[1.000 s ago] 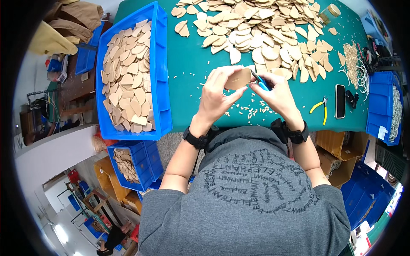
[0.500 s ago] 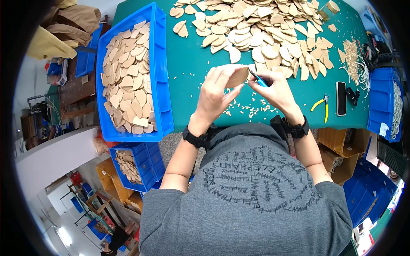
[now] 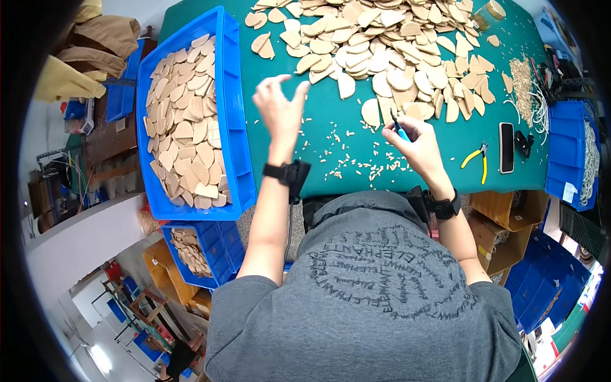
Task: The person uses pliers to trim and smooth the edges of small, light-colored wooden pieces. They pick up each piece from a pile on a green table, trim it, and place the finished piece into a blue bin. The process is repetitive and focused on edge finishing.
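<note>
My left hand (image 3: 279, 113) is over the green table, beside the large blue bin (image 3: 233, 95), with fingers and thumb apart and nothing between them. My right hand (image 3: 417, 144) grips a slim tool with a blue handle (image 3: 401, 131) and a dark tip; its exact kind is hard to make out. The tip points toward the near edge of a heap of flat, tan, mostly half-round pieces (image 3: 382, 56), which look like wood or board. Similar tan pieces (image 3: 186, 130) fill the blue bin. Small pale chips (image 3: 368, 167) lie scattered between my hands.
Yellow-handled pliers (image 3: 475, 157) and a dark phone (image 3: 506, 148) lie to the right. Beyond them are a shavings pile (image 3: 523, 89) and a blue crate (image 3: 568, 153). A lidded jar (image 3: 489, 14) stands far right. A smaller blue bin (image 3: 219, 245) sits below the table's left side.
My left hand has moved left toward the bin and opened; the tan piece it held is gone from it. My right hand still holds the blue tool, slightly lower.
</note>
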{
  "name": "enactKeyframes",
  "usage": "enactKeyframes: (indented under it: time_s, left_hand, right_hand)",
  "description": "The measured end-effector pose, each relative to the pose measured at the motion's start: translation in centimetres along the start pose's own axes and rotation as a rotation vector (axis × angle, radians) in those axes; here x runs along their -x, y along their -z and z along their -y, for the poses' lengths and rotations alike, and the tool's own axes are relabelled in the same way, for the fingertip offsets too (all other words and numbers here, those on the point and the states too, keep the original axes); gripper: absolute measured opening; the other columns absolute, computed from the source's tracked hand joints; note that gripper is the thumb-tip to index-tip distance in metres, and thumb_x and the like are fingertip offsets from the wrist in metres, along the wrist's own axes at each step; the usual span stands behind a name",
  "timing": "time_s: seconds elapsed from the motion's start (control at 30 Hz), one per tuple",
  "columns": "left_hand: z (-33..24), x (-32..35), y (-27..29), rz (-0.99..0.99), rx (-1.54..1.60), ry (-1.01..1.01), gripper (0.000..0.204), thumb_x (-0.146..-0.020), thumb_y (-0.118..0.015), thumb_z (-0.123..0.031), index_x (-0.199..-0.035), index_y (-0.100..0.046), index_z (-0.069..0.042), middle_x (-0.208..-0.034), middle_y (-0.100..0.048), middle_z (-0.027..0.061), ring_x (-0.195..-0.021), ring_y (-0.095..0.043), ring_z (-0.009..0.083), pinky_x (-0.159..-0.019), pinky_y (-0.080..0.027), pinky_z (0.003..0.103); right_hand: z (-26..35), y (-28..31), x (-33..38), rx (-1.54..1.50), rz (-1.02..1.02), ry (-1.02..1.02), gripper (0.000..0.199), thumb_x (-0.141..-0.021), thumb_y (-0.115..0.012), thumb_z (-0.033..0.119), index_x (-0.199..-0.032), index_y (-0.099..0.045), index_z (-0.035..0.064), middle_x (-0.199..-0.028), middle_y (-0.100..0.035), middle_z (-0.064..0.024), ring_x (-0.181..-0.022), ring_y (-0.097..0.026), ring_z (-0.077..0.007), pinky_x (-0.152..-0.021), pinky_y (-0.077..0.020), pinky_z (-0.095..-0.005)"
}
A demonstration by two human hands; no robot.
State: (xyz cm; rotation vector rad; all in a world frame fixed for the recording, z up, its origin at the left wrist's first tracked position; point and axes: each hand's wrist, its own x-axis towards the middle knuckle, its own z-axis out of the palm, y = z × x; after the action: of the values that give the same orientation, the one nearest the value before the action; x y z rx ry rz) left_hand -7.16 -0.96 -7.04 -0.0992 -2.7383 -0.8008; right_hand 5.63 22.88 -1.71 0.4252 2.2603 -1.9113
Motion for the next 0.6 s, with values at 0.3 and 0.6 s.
enactKeyframes:
  time_s: [0.3,0.6]
  left_hand:
    - [0.2,0.4,-14.0,0.503,0.388,0.13,0.037,-0.075,-0.071,-0.035,-0.095,-0.06,-0.006,-0.095,-0.065,0.0112,-0.078,-0.064,0.0203,-0.07,-0.051,0.035]
    - [-5.5,2.7,0.2,0.83,1.583,0.632,0.029,-0.089,-0.061,-0.018,-0.112,-0.052,-0.004,-0.104,-0.061,0.0107,-0.084,-0.06,0.0132,-0.065,-0.05,0.024]
  right_hand:
    - [-1.7,1.2,1.6,-0.001,-0.148,0.027,0.015,-0.08,-0.07,0.016,-0.084,-0.066,0.0022,-0.063,-0.056,0.0041,-0.057,-0.045,-0.0017,-0.052,-0.0354,-0.0196]
    - [-0.2,-0.4,0.7,-0.044,-0.027,0.033,0.017,-0.082,-0.069,0.018,-0.087,-0.066,0.0018,-0.071,-0.06,0.0016,-0.062,-0.049,-0.0039,-0.056,-0.0403,-0.021]
